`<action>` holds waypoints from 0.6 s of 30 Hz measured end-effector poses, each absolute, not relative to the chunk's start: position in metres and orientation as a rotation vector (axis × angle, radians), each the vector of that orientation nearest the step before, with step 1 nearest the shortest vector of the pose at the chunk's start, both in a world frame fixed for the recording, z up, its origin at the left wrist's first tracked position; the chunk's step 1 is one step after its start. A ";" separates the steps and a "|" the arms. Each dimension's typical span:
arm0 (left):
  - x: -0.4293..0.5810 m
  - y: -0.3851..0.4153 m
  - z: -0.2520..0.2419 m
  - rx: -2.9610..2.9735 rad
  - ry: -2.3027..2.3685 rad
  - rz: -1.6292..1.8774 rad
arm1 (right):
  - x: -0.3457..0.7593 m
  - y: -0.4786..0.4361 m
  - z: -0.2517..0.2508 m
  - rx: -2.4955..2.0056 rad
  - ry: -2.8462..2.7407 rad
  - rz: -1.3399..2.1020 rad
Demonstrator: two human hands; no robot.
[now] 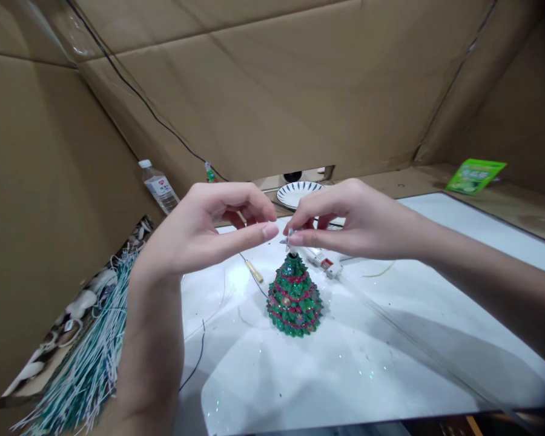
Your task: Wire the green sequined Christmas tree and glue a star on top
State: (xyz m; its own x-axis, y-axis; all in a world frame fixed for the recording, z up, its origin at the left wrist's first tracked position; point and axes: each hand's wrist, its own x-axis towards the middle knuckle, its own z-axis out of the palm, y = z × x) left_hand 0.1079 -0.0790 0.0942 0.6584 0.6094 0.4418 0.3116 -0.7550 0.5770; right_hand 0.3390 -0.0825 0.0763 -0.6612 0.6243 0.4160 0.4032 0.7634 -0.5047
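A small green beaded Christmas tree (295, 303) with red garlands and little ornaments stands upright on the white board (254, 375). My right hand (345, 215) pinches a small pale, shiny star-like topper (290, 237) between thumb and fingertips at the tree's tip. Whether the topper is fixed to the tree, I cannot tell. To the left of it, my left hand (222, 224) is curled with a gap between thumb and forefinger. Nothing shows in its fingers, and they sit just short of the topper.
Behind the tree lies a white device (322, 261) with a red part and a cable. A yellow-handled tool (254, 271) is left of it. Teal and white strands (104, 339) lie left, near a water bottle (158, 186). A striped plate (295, 192) and green pouch (475, 175) are farther back.
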 end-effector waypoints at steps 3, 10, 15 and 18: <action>0.110 -0.079 0.095 2.454 0.724 0.828 | 0.336 -0.088 0.073 -0.806 -2.306 0.396; 0.115 -0.080 0.096 2.512 0.734 0.717 | 0.331 -0.098 0.069 -0.835 -2.273 0.193; 0.116 -0.078 0.095 2.534 0.718 0.689 | 0.329 -0.100 0.070 -0.810 -2.297 0.166; 0.117 -0.077 0.094 2.549 0.720 0.684 | 0.329 -0.100 0.070 -0.819 -2.299 0.155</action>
